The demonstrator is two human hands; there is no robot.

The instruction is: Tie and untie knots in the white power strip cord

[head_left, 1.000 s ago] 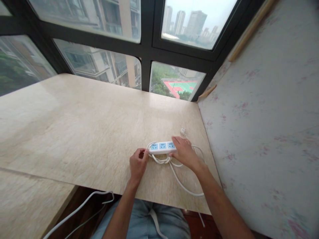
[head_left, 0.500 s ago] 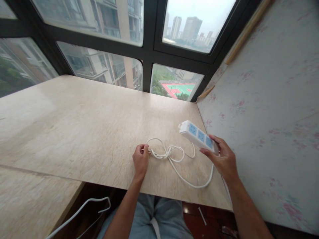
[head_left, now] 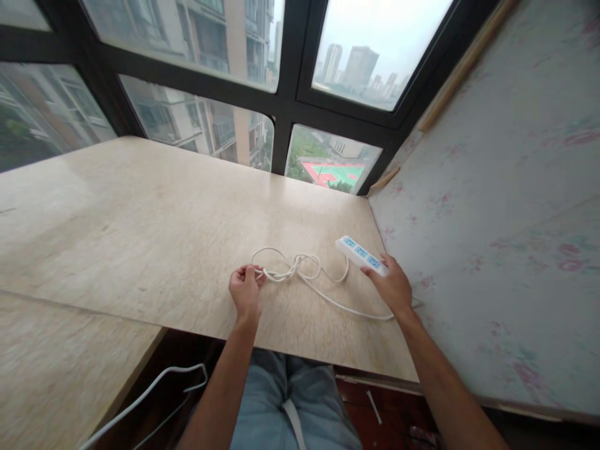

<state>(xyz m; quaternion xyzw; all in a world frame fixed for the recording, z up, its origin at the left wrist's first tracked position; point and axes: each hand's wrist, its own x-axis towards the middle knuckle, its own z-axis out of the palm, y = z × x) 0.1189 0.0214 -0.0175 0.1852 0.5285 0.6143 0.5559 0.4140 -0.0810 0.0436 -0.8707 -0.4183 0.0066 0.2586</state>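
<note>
My right hand (head_left: 392,282) grips the near end of a white power strip (head_left: 360,253) with blue socket faces, close to the wall. Its far end points toward the window. A white cable (head_left: 300,267) lies in a loose, looped knot on the stone-patterned countertop (head_left: 178,231). At the left end of the knot, my left hand (head_left: 246,287) pinches the cable between thumb and fingers. From the knot, one length curves to the right and passes behind my right wrist; another bends up toward the strip.
Dark window frames (head_left: 281,112) run along the counter's back edge. A papered wall (head_left: 469,250) closes off the right side. Below the front edge, another white cord (head_left: 164,375) hangs at the left, and a thin white strip (head_left: 374,406) lies lower right.
My left hand has moved left, drawing the cable knot along. The power strip has been lowered toward the counter, its sockets turned more upward, with my right hand still around it.
</note>
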